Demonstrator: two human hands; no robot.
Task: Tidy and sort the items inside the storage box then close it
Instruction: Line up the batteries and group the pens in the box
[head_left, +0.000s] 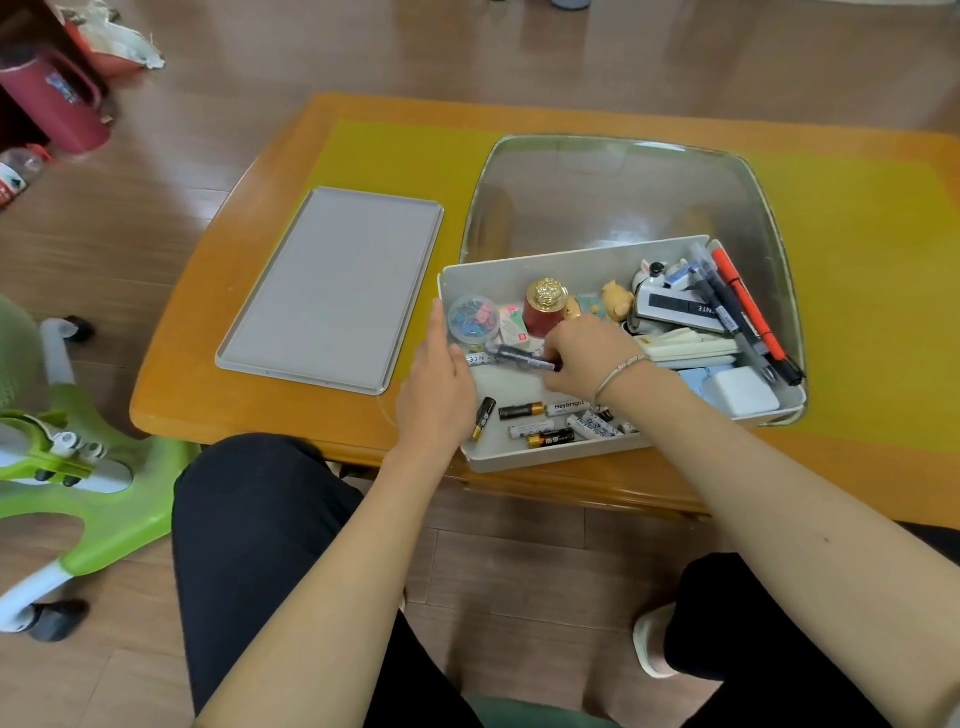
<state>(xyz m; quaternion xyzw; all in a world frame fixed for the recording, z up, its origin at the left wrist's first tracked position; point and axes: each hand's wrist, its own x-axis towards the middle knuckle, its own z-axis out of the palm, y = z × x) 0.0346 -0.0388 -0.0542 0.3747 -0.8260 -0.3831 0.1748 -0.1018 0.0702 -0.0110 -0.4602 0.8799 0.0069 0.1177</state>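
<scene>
While the box sits open on the tabletop, R hand reaches in w/ fingers curled, its grip pinching a pen; L hand rests flat, fingers straight, on box's left wall. Lid lies left, apart.

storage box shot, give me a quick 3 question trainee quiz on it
1. True or false: the grey lid is on the storage box.
2. Which hand holds the black pen? A left B right
3. Fill in: the batteries lie along the box's ____ edge, nearest the person.

Key: 1 false, it lies on the table beside the box. 2 B, the right hand; the left hand rests on the rim. 3 front.
</scene>
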